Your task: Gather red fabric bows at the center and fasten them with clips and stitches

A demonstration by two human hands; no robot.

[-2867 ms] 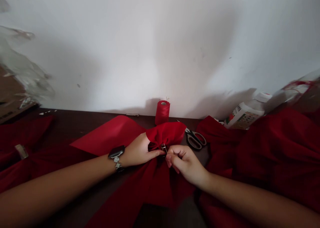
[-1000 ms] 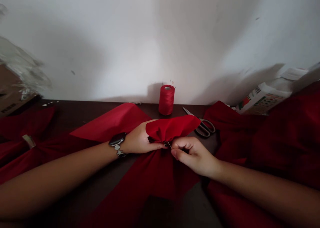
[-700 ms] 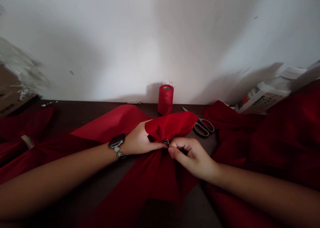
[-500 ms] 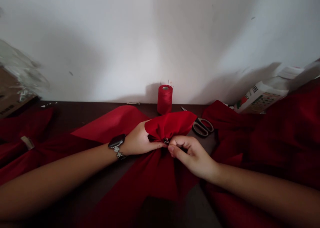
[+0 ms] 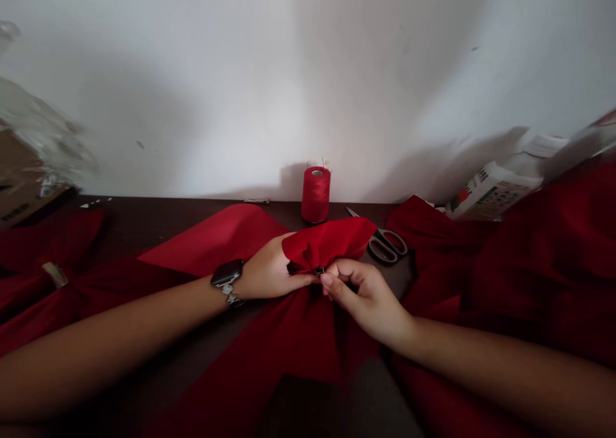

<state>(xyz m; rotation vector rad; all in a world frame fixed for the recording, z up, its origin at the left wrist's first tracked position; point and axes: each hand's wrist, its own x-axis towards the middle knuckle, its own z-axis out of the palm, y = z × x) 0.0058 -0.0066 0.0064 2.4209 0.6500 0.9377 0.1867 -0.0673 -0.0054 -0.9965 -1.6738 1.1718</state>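
Both hands together: left hand [image 5: 269, 276] clamping gathered red fabric [image 5: 327, 245], right hand [image 5: 366, 303] pinching small metal clip [image 5: 319, 270].

A dark brown desk [image 5: 129, 223] carries an upright red thread spool [image 5: 316, 195]. Black-handled steel scissors [image 5: 387, 245] and wide red cloth [image 5: 212, 239] lie beside it.

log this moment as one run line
left hand: grips red cloth | right hand: fingers at metal clip | nearby: red thread spool, scissors
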